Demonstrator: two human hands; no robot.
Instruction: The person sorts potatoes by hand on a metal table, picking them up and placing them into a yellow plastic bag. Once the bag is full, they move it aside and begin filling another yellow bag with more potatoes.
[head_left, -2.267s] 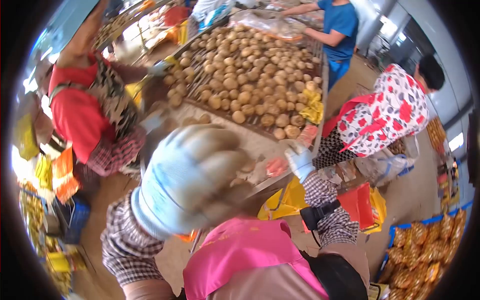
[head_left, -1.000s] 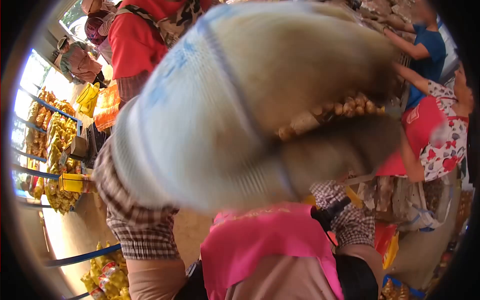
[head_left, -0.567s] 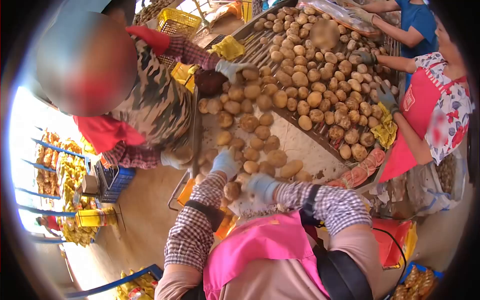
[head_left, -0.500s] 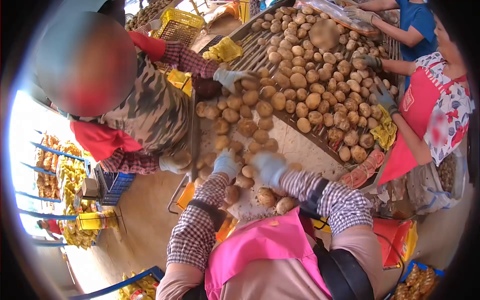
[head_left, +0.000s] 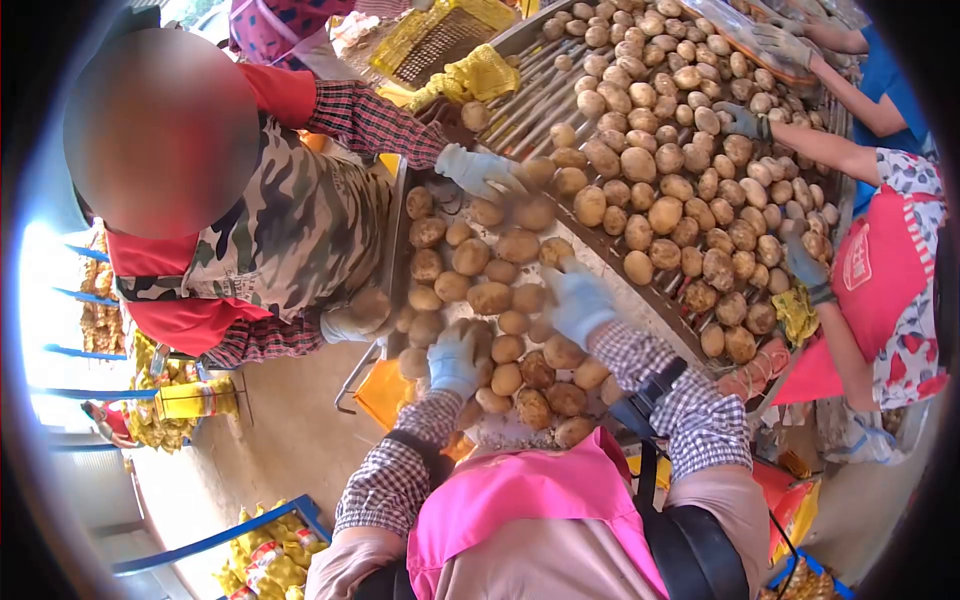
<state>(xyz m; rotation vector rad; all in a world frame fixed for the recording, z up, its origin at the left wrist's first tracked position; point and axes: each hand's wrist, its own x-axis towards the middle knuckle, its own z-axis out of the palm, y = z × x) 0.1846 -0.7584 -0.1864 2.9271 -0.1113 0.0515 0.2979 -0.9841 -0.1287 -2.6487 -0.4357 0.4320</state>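
Note:
Brown potatoes (head_left: 489, 298) lie spread over a pale sorting table (head_left: 640, 305) in front of me. My left hand (head_left: 455, 362), in a light blue glove, is closed around a potato (head_left: 481, 343) at the table's near left; its fingertips are partly hidden. My right hand (head_left: 581, 303), gloved the same way, reaches in from the right. Its fingers are stretched out and apart, close beside a potato (head_left: 556, 252), and nothing shows in its grip. Several potatoes lie between my two hands and nearer my pink apron (head_left: 530, 490).
Roller rack (head_left: 540, 90) piled with potatoes adjoins the table. A co-worker in a camouflage apron (head_left: 290, 220) has gloved hands at the table's left. Other co-workers' hands reach from the right. A yellow crate (head_left: 440, 45) and orange bin (head_left: 385, 390) stand nearby.
My right hand has moved right and up, away from my left hand. Potatoes now lie between them and nearer me. The view has shifted slightly.

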